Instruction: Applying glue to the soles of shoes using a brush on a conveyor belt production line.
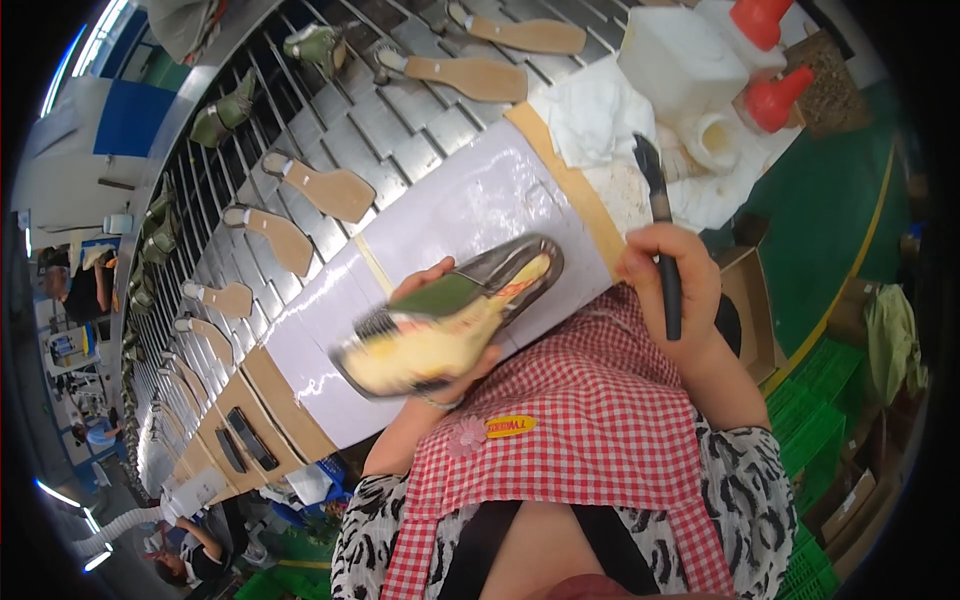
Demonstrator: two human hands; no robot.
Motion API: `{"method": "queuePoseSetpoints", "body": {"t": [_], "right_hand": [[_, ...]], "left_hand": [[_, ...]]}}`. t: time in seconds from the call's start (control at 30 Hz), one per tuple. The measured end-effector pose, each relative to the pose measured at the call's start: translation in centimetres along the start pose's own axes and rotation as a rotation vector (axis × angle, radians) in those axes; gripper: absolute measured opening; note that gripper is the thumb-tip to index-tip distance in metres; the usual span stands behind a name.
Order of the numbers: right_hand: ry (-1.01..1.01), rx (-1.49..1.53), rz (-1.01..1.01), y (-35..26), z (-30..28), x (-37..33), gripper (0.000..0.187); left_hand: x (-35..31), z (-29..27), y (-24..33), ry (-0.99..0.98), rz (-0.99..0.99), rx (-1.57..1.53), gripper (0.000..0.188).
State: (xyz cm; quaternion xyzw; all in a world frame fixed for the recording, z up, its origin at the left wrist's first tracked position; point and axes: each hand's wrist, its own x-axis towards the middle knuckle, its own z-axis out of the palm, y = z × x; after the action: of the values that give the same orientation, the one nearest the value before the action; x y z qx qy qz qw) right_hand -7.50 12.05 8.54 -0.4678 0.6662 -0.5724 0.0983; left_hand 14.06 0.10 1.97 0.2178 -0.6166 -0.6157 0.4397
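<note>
In the middle, my left hand curls round the shoe, maybe to steady it, while my right hand closes on the upright brush at right.

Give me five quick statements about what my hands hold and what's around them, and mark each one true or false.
1. The right hand holds a brush. True.
2. The left hand is empty. False: the left hand holds a shoe, partly blurred.
3. The brush is touching the shoe. False: the two are apart.
4. Tan soles lie on the slatted metal surface. True.
5. The apron is plain blue. False: the apron is red and white checked.
</note>
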Motion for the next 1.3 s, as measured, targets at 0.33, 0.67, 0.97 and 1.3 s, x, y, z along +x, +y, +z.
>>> {"method": "queuePoseSetpoints", "body": {"t": [0.33, 0.67, 0.97, 1.3], "right_hand": [[-0.049, -0.067, -0.110, -2.4, -3.0, -0.2, 0.032], [-0.169, -0.056, -0.097, -1.1, -3.6, 4.1, 0.022], [-0.154, -0.081, 0.061, 2.1, -2.7, 8.4, 0.028], [-0.083, 0.005, 0.008, 1.3, -1.8, 7.4, 0.028]], "left_hand": [[13.7, -4.8, 5.5, -0.033, -0.381, -0.986, 0.065], [40.7, -8.1, 1.3, 0.126, -0.045, -0.669, 0.046], [54.6, -9.8, -13.5, 0.245, -0.190, -0.146, 0.044], [41.6, -2.7, -1.8, 0.219, -0.110, 0.139, 0.054]]}}
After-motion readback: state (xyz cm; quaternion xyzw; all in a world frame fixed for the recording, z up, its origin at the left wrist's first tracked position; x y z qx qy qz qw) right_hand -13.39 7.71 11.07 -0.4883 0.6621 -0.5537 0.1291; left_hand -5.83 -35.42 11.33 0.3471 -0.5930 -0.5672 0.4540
